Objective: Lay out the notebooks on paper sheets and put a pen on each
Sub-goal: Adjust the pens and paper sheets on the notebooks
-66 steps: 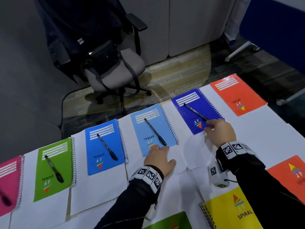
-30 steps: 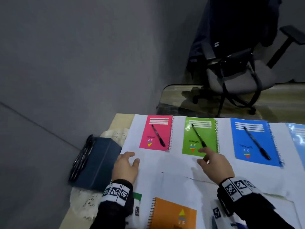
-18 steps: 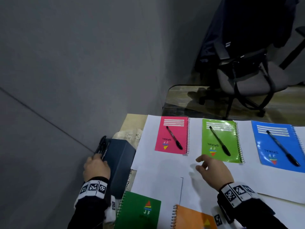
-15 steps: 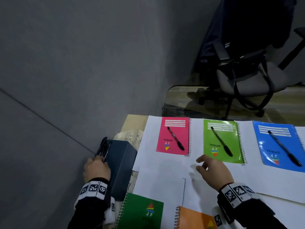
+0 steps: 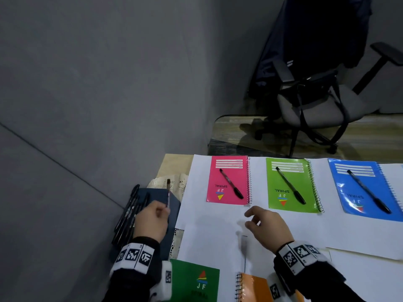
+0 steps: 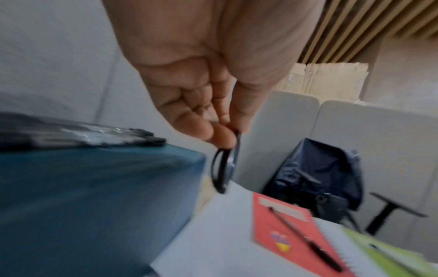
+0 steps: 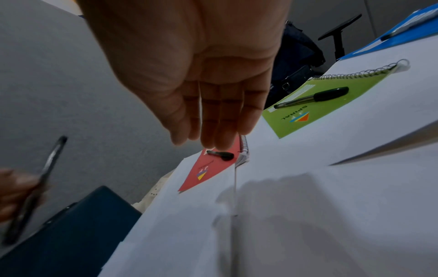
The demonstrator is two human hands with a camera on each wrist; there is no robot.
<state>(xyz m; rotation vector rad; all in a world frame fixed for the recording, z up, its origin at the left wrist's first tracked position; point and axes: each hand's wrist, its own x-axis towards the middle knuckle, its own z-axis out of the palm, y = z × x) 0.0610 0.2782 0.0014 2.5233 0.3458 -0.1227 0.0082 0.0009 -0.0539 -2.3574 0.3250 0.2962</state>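
My left hand (image 5: 164,211) pinches a black pen (image 5: 168,194) between thumb and fingers, holding it upright over the dark blue box (image 5: 172,205); the left wrist view shows the same pinch (image 6: 228,135) on the pen (image 6: 225,165). My right hand (image 5: 250,219) hovers open over bare white paper (image 5: 209,236), fingers straight (image 7: 208,140), just in front of the pink notebook (image 5: 224,192). The pink, light green (image 5: 281,192) and blue (image 5: 353,199) notebooks lie on sheets, each with a pen on it. A dark green notebook (image 5: 192,282) and an orange one (image 5: 253,288) lie nearest me without pens.
Several spare black pens (image 5: 127,214) lie along the box's left edge, at the table's left end by a grey wall. A lace mat (image 5: 174,184) sits under the box. An office chair (image 5: 316,110) with a dark jacket stands beyond the table.
My left hand has lifted one pen off the pile on the box and swung it right, toward the paper. The right hand has stayed almost still.
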